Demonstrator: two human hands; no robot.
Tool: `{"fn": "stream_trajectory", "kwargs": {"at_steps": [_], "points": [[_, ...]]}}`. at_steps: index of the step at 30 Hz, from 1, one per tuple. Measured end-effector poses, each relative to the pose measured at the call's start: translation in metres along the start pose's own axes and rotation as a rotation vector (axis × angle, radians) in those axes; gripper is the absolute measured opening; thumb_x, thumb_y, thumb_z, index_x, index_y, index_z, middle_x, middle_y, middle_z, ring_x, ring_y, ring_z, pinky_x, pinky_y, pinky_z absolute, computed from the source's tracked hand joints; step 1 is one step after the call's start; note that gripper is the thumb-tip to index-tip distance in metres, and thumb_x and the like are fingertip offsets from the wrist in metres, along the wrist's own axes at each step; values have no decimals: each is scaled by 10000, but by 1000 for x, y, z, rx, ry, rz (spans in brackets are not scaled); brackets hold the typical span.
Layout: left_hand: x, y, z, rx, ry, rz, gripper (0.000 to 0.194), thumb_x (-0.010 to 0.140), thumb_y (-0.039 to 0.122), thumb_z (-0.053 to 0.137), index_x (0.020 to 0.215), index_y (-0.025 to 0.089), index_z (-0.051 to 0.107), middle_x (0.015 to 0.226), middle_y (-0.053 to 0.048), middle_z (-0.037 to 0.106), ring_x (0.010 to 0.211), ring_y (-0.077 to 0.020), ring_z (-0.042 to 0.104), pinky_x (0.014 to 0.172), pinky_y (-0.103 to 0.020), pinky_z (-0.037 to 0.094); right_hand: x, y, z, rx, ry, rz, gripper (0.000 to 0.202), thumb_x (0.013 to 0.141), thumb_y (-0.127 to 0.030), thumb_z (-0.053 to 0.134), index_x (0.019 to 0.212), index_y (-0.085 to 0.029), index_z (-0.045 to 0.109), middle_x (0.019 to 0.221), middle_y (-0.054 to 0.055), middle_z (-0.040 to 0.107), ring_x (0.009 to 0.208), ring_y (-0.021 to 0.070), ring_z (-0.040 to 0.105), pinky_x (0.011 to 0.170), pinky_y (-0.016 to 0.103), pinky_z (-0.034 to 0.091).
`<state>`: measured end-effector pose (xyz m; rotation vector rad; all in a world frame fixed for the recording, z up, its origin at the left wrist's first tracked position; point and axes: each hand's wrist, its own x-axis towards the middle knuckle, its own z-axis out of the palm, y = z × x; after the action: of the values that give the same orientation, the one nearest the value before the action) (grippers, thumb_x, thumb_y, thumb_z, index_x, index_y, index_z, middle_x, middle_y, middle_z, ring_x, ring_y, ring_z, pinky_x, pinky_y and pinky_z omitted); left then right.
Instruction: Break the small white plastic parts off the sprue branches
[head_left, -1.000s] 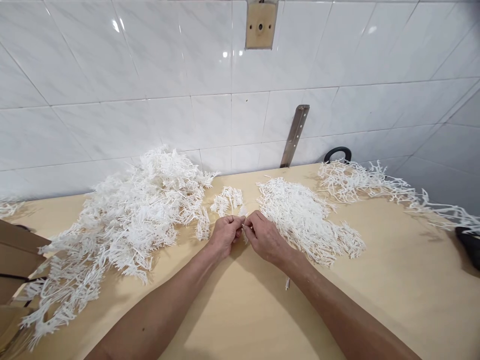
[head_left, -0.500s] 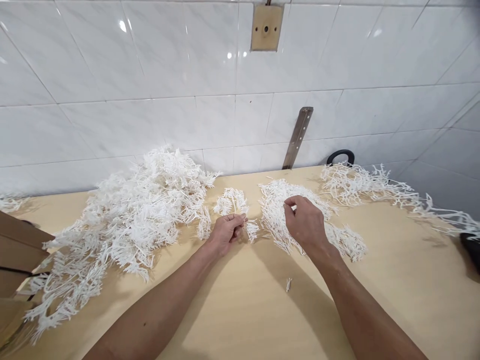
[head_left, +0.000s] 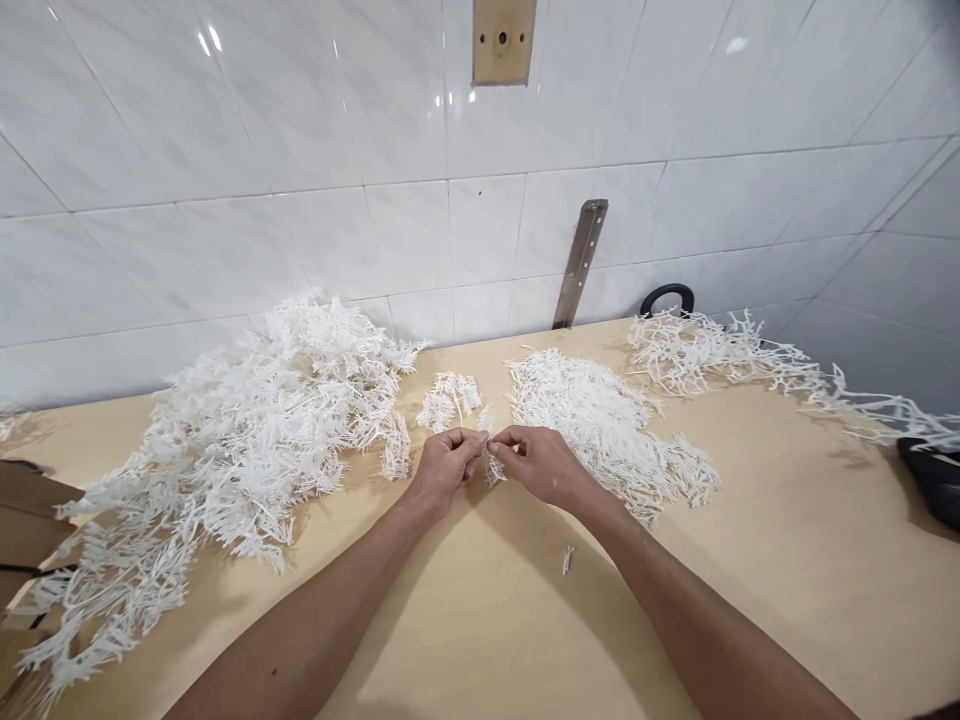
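Observation:
My left hand (head_left: 448,465) is closed in a pinch on a white branched plastic sprig (head_left: 495,470), whose tufted end shows between the hands. The fingertips of my right hand (head_left: 541,463) are pinched together at the same sprig, touching or nearly touching the left fingertips. What exactly the right fingers grip is too small to make out. Just beyond the left hand lies a small clump of white sprigs (head_left: 450,398). A pile of loose short white plastic pieces (head_left: 581,400) spreads behind and right of the right hand.
A big heap of white branched sprigs (head_left: 277,420) covers the table's left side. Bare branching stems (head_left: 690,350) trail along the back right. Near me lie a few stray pieces (head_left: 568,560). A metal strip (head_left: 581,262) leans on the tiled wall; a cardboard box (head_left: 34,520) stands left.
My right hand has moved left and down from above the loose pile to meet my left hand at the sprig. The left hand keeps its pinch. The view has shifted slightly.

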<state>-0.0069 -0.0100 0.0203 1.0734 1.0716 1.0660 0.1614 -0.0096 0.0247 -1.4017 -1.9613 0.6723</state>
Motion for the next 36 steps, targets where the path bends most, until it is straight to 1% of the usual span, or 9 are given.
{"fn": "stream_trajectory", "kwargs": {"at_steps": [4, 7, 10, 14, 21, 26, 29, 33, 36], "points": [[-2, 1, 1, -23, 25, 12, 351, 674, 485, 770, 735, 160, 655, 463, 63, 432, 413, -55, 317, 438, -225, 177, 2, 6, 1, 146, -2, 33, 258, 867, -387, 558, 779, -195, 706, 712, 8, 681, 627, 149, 550, 579, 269, 396], [-2, 0, 4, -53, 65, 23, 352, 680, 473, 755, 807, 158, 661, 522, 53, 494, 415, -53, 341, 428, -217, 185, 5, 14, 2, 326, 0, 99, 273, 848, -433, 593, 761, -189, 680, 637, -19, 591, 554, 115, 470, 519, 242, 346], [-2, -3, 6, -71, 123, 52, 327, 674, 418, 758, 827, 163, 623, 576, 45, 544, 422, -50, 366, 426, -208, 230, 6, 20, 4, 507, 13, 197, 313, 810, -493, 641, 767, -183, 654, 579, -42, 493, 490, 88, 364, 450, 225, 273], [-2, -6, 8, -45, 166, 73, 295, 695, 391, 749, 793, 189, 559, 513, 71, 500, 409, -58, 382, 426, -202, 263, 7, 20, 4, 684, -40, 265, 367, 754, -539, 709, 785, -182, 632, 563, -63, 417, 473, 72, 305, 412, 211, 226], [-5, 2, 7, 89, 72, -23, 352, 774, 512, 670, 697, 175, 603, 446, 37, 501, 343, -70, 370, 380, -225, 215, 5, 18, 1, 766, -93, 242, 396, 755, -557, 729, 795, -176, 628, 566, -63, 406, 488, 72, 312, 408, 204, 213], [-6, 0, 9, 53, 149, 45, 315, 702, 416, 752, 678, 190, 534, 460, 66, 476, 376, -58, 376, 397, -201, 228, 5, 15, -2, 881, -112, 261, 401, 733, -551, 759, 785, -180, 615, 533, -71, 404, 462, 64, 299, 406, 211, 212], [-7, 0, 10, 25, 179, 0, 333, 734, 443, 725, 705, 205, 495, 473, 60, 500, 366, -70, 402, 384, -204, 235, 5, 13, -3, 924, -106, 272, 412, 714, -549, 777, 782, -177, 613, 537, -64, 415, 473, 65, 311, 406, 207, 207], [-8, 3, 11, 18, 104, -121, 359, 765, 517, 685, 737, 213, 496, 457, 51, 494, 350, -91, 430, 364, -219, 231, 5, 12, -1, 930, -74, 273, 406, 710, -533, 788, 793, -175, 616, 545, -57, 428, 492, 74, 335, 407, 205, 211], [-7, 5, 10, -33, -18, -194, 367, 728, 505, 720, 719, 197, 521, 513, 36, 514, 379, -80, 441, 358, -222, 183, 5, 14, 1, 909, -68, 266, 396, 712, -521, 788, 803, -173, 624, 543, -58, 433, 485, 72, 337, 407, 208, 225]]}}
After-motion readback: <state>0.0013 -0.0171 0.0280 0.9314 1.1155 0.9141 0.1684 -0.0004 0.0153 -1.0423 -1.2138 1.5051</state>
